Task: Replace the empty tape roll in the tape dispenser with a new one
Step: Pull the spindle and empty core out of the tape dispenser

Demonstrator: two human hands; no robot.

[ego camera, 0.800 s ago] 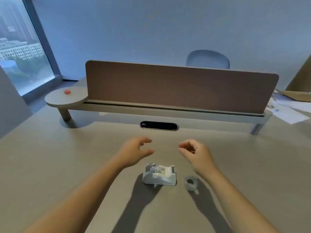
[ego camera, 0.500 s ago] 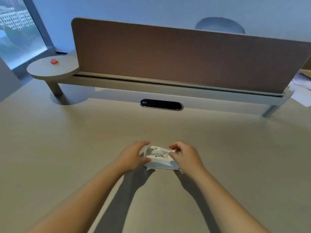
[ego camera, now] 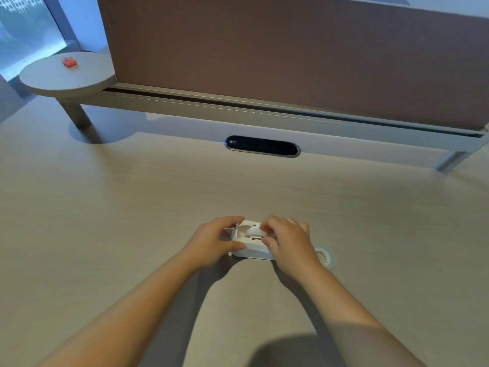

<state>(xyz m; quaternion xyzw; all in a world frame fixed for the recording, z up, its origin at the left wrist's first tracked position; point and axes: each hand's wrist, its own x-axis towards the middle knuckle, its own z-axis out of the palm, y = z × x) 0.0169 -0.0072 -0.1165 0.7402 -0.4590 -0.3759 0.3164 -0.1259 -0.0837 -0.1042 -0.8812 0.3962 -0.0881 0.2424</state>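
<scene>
A white tape dispenser (ego camera: 251, 250) stands on the pale wooden desk (ego camera: 132, 207). My left hand (ego camera: 214, 242) grips its left end, thumb on the near side. My right hand (ego camera: 288, 245) covers its right end, with the fingertips pinching the white empty roll core (ego camera: 253, 231) that sits in the dispenser's cradle. A clear new tape roll (ego camera: 324, 256) lies flat on the desk just right of my right wrist, partly hidden by it.
A brown divider panel (ego camera: 291, 49) on a grey rail closes off the back of the desk. A black oval cable port (ego camera: 262, 146) lies ahead of the dispenser. A round side shelf (ego camera: 66, 75) at the far left carries a small red object (ego camera: 69, 61).
Both hands came down from above the desk onto the dispenser. The right fingers have moved from its right end onto the roll core. The view has tilted down and closer.
</scene>
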